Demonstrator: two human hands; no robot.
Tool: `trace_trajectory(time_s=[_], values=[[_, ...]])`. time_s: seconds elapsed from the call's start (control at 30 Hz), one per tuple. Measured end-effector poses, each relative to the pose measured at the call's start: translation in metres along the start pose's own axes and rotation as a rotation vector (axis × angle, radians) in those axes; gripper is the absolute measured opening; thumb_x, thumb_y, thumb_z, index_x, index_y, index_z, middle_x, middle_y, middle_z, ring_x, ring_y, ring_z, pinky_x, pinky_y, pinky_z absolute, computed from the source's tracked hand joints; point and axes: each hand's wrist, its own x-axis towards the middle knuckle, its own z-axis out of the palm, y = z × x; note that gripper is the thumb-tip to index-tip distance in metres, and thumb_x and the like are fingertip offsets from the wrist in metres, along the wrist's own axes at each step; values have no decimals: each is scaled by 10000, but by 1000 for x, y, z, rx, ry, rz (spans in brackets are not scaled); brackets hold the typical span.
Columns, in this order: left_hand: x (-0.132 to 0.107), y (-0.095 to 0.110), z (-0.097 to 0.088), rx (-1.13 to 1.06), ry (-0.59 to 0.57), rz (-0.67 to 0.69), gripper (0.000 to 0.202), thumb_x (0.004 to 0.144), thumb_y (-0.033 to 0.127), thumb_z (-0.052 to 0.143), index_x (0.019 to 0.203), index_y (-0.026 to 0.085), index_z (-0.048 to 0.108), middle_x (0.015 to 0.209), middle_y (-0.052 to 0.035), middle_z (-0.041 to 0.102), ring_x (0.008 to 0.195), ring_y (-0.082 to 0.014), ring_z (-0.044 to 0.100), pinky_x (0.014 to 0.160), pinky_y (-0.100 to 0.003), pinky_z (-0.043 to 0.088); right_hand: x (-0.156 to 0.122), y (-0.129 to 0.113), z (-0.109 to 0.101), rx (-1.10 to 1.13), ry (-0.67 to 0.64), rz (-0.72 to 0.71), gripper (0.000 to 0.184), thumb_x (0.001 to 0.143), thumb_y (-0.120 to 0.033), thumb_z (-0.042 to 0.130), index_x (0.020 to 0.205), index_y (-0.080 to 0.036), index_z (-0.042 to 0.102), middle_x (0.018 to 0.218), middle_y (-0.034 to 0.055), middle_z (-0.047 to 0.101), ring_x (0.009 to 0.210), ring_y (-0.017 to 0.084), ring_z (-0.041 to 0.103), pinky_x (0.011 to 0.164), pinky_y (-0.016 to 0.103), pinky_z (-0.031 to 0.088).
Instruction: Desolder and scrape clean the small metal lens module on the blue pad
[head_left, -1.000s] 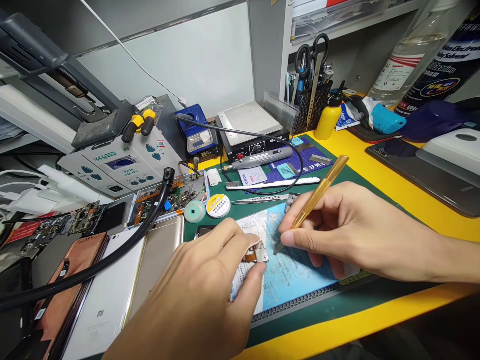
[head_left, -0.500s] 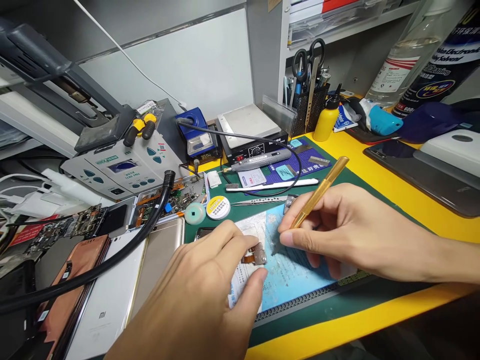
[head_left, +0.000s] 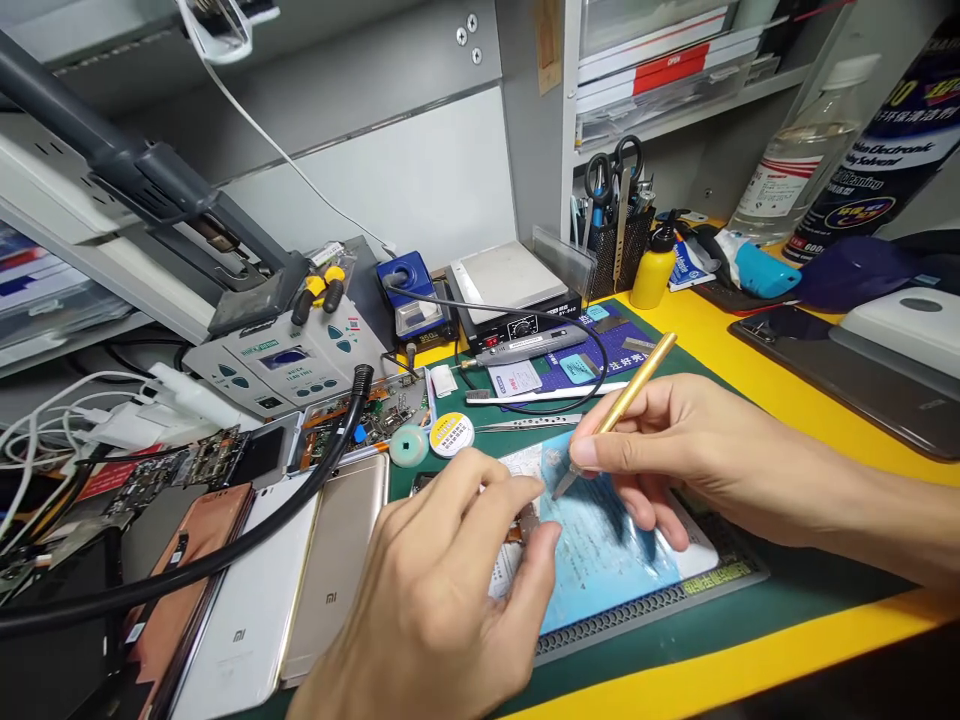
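My right hand (head_left: pixel 660 450) grips a brass-handled craft knife (head_left: pixel 637 382) like a pen. Its thin blade points down to the left, with the tip close over the blue sheet (head_left: pixel 600 580). My left hand (head_left: pixel 450 580) is curved over a small metal part with an orange ribbon cable (head_left: pixel 528 522). Thumb and forefinger are on either side of this part, and the hand hides much of it. Under the part lies white printed paper (head_left: pixel 501 575), next to the blue sheet. The knife tip is just right of the left fingertips.
Tweezers (head_left: pixel 525 424), a white brush (head_left: pixel 547 394) and a round tin (head_left: pixel 452 436) lie behind my hands. Several phones, one white (head_left: pixel 247 610), lie at left under a black hose (head_left: pixel 300 465). A grey rework station (head_left: pixel 292 360) stands behind them. A yellow bottle (head_left: pixel 654 268) stands at back right.
The view has shifted, so things sit lower and further right. The knife has tilted, and its blade tip has come nearer the left fingertips. Left thumb and forefinger are closer around the small part.
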Motion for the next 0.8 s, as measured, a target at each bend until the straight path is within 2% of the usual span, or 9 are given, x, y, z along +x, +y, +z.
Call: trace_trajectory(time_s=[0.13,0.27,0.5,0.8], values=[[1,3,6,22,60,25,193,958,105,688,1145,151,687,926,-42,678,787,-146,651,626,-280,486,0,0,0,29,-8,5,202,833,-303,889,803,-144,768,501,1,705,351,81,577,383,137,456],[-3,3,11,29,69,1,194,960,97,685,1136,179,679,927,-31,686,809,-151,656,658,-292,489,0,0,-1,35,-18,11,208,848,-296,877,798,-138,751,514,5,711,358,74,583,396,130,454],[-2,3,17,89,150,42,176,946,77,712,1096,168,695,877,-23,685,780,-147,649,654,-298,488,3,1,-1,54,-17,-7,223,810,-294,897,773,-135,745,499,16,709,343,81,574,379,133,451],[-3,6,20,98,179,45,135,928,47,726,1000,159,709,823,-20,684,736,-137,624,644,-303,479,3,1,1,63,-14,-23,217,800,-287,893,758,-132,747,504,21,710,346,81,578,378,130,458]])
